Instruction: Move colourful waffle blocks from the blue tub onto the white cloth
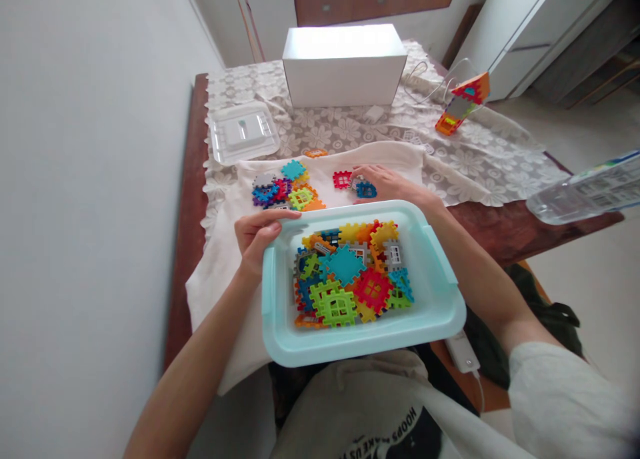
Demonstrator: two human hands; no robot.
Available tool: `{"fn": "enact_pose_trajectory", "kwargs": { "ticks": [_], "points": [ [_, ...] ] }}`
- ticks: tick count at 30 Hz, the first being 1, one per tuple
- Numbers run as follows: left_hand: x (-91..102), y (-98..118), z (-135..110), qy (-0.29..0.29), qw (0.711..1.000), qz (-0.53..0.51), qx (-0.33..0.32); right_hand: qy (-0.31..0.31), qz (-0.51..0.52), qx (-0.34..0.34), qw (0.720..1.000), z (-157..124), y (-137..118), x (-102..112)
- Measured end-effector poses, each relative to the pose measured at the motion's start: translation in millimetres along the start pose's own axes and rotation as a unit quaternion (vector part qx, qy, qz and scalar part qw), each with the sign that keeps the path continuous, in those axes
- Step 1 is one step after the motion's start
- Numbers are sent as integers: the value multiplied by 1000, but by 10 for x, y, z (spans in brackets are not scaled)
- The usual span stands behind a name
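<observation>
My left hand (257, 235) grips the far left corner of a pale blue plastic tub (440, 309), thumb over the rim. The tub rests on my lap and holds several coloured interlocking square tiles (350, 272). My right hand (383, 181) reaches past the tub onto a white cloth (220, 259), its fingers curled on a blue tile (367, 190) beside a red tile (342, 179). A pile of loose tiles (285, 189) lies on the cloth to the left.
A clear plastic lid (243, 132) and a white box (345, 64) stand farther back on the lace-covered table (480, 152). An assembled tile house (463, 103) stands at the right with white cables. A clear bottle (585, 192) juts in from the right.
</observation>
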State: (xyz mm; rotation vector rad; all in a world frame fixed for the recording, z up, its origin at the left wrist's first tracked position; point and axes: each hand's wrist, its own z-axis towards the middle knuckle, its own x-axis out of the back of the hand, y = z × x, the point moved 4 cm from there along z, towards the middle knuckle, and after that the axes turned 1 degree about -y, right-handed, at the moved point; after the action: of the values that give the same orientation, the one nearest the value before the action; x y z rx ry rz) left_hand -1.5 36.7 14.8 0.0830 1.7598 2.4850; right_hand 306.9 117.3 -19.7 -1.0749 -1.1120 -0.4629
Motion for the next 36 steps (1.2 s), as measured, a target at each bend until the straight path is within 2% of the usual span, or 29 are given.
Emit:
{"fn": "enact_pose_trajectory", "kwargs": {
  "ticks": [3,5,13,20,26,29,31,33,36],
  "points": [
    [-5,-4,7,-1,1000,-5,4,-6,-6,3,1000,-15,23,26],
    [-9,-10,15,-1,1000,-10,5,12,-11,6,1000,0,29,12],
    [-19,-6,24,-2,1000,-15,-4,158,27,58,985,141,2,-148],
    [-19,13,35,5,1000,-2,-3,112,25,64,991,273,50,-356],
    [-34,32,34,5,1000,-10,-10,99,34,54,993,260,29,-297],
    [-48,43,32,3,1000,-15,-4,125,68,32,989,248,48,-231],
    [-54,47,32,2,1000,-15,0,162,133,13,978,237,74,-157],
    [-49,43,34,4,1000,-12,2,194,252,5,948,208,71,-57],
    [-32,25,32,8,1000,-2,5,185,472,28,862,95,-83,126]
  ]
}}
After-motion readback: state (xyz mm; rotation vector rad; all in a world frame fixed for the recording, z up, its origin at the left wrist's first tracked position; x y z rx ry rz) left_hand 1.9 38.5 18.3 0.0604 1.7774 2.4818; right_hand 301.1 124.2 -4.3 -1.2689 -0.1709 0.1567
